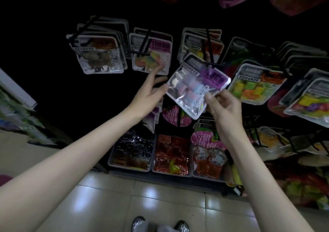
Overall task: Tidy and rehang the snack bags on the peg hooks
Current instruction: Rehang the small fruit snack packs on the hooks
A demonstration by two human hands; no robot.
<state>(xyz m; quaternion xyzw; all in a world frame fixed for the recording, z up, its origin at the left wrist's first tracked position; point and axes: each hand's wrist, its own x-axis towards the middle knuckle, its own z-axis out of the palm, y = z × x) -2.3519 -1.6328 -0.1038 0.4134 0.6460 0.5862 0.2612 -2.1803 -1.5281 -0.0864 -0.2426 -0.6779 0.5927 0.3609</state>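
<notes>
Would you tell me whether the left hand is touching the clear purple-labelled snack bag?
Touching: the head view shows left hand fingertips meeting the snack bag's left edge.

Two hands, one held snack bag, three floor bins, two shoes.

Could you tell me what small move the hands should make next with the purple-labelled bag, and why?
Probably lift the purple-labelled bag so its top edge meets the tip of the peg hook just above it. The right hand pinches its lower corner, the left hand steadies its edge, and the bag is tilted, apparently not yet hanging.
</notes>
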